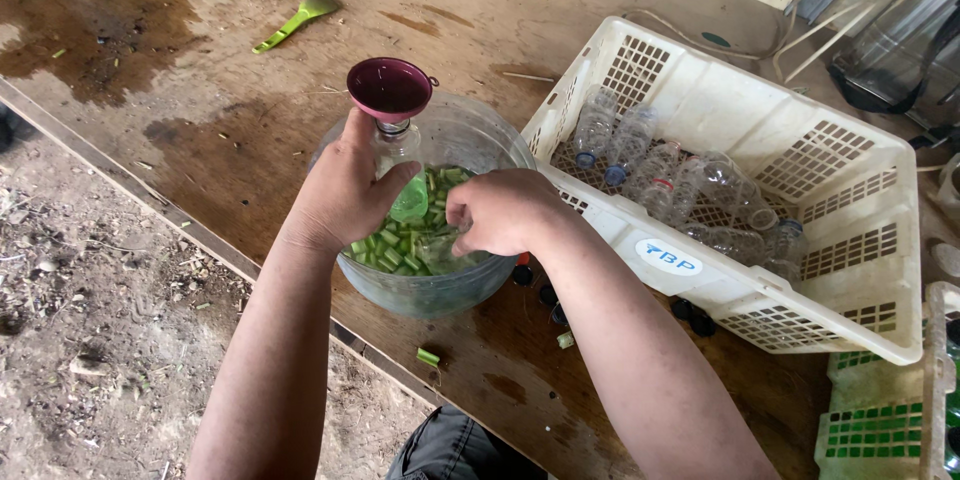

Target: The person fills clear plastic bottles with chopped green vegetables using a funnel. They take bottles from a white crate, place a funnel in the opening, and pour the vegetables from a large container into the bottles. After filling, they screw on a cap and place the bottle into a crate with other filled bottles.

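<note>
My left hand (pixel 345 190) grips a small clear plastic bottle (pixel 398 147) held over a clear bowl (pixel 440 290). A maroon funnel (pixel 389 89) sits in the bottle's neck. The bowl holds several chopped green stalk pieces (pixel 392 245) in liquid. My right hand (pixel 503 212) reaches into the bowl, fingers closed on a light green spoon (pixel 411 202) whose scoop lies just below the bottle.
A white slotted crate (pixel 850 270) with several empty clear bottles (pixel 680 185) stands right of the bowl. Dark bottle caps (pixel 545 292) lie beside it. A green spoon (pixel 295 22) lies far left on the wet wooden table (pixel 200 90). A green crate (pixel 880 430) sits at bottom right.
</note>
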